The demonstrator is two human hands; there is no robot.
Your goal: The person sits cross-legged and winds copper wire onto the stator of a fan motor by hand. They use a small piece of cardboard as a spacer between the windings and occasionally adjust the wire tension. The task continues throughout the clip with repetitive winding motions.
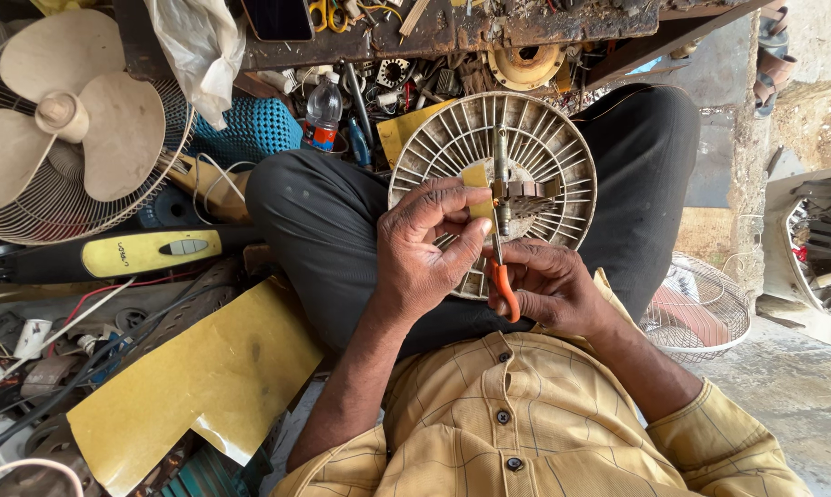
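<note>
Scissors (500,276) in my right hand (549,287) snip a yellow strip (477,189) that my left hand (425,244) pinches taut above the fan motor (494,175), which rests on my lap for support.

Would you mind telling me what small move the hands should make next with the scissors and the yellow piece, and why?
Probably close the scissors on the small yellow piece. The left hand pinches that piece over the round white fan grille on the lap, and the right hand grips the orange handles with the blades pointing up alongside it, so a cut looks lined up.
</note>
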